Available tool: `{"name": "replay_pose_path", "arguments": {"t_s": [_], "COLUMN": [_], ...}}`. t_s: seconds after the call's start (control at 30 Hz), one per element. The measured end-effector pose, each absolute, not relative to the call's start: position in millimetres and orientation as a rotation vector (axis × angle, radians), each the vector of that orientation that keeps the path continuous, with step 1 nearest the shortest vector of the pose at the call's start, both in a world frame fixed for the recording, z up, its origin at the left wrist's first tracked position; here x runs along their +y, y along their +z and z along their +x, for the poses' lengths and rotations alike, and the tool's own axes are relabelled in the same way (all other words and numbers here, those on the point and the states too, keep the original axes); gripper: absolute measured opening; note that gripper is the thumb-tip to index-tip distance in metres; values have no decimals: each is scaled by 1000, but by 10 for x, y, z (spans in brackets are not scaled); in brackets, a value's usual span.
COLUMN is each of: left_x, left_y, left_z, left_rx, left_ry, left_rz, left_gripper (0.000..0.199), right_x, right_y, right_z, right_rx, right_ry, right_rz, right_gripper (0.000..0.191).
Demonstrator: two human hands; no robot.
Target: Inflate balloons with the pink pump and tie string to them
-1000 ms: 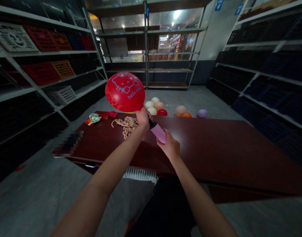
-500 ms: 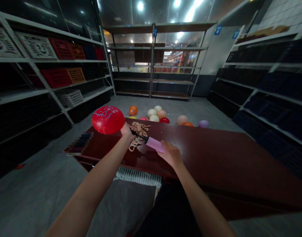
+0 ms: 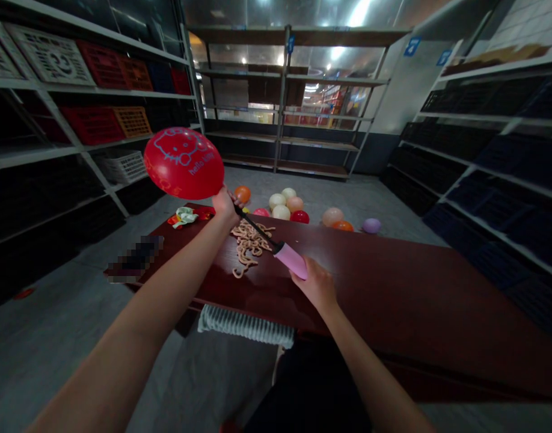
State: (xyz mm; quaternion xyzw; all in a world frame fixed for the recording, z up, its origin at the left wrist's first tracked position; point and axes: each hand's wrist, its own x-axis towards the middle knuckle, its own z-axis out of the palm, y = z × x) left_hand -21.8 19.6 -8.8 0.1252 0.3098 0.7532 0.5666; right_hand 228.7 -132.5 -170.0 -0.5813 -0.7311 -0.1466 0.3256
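Note:
A large red balloon (image 3: 184,162) with a printed cat face and "hello kitty" lettering is up over the table's left end. My left hand (image 3: 225,204) is closed around its neck, where the black front end of a balloon pump meets it. Down to the right, my right hand (image 3: 316,282) grips the pump's pink barrel (image 3: 291,260). A long stretch of black rod shows between the two hands. Beneath the pump lies a heap of tan, rope-like loops (image 3: 249,242). Behind my left forearm are limp red and pale green pieces (image 3: 184,216), possibly uninflated balloons.
The dark red table (image 3: 393,282) spans the foreground, with a pixelated flat object (image 3: 138,255) at its left corner. Several inflated balloons (image 3: 281,212) rest beyond its far edge. A ribbed pale cloth (image 3: 244,325) hangs at the near edge. Shelves with crates (image 3: 102,66) line the sides.
My left hand and the red balloon have risen, and the balloon looks bigger. More black rod shows between my hands. The limp pieces behind the balloon have come into view.

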Motion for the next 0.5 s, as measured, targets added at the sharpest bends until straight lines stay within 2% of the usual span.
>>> {"name": "replay_pose_path", "arguments": {"t_s": [0.17,0.5], "left_x": [200,-177], "left_y": [-92,-539], "left_z": [267,1154], "left_rx": [784,797], "left_ry": [1778,1643], "left_rz": [363,458], "left_gripper": [50,51], "right_x": [-1309,-1279], "right_y": [-1680,-1654], "right_z": [2326,2335], "right_rx": [-1781,-1699], "right_ry": [-397,-337], "right_rz": [-1631,-1716], "right_gripper": [31,36]}}
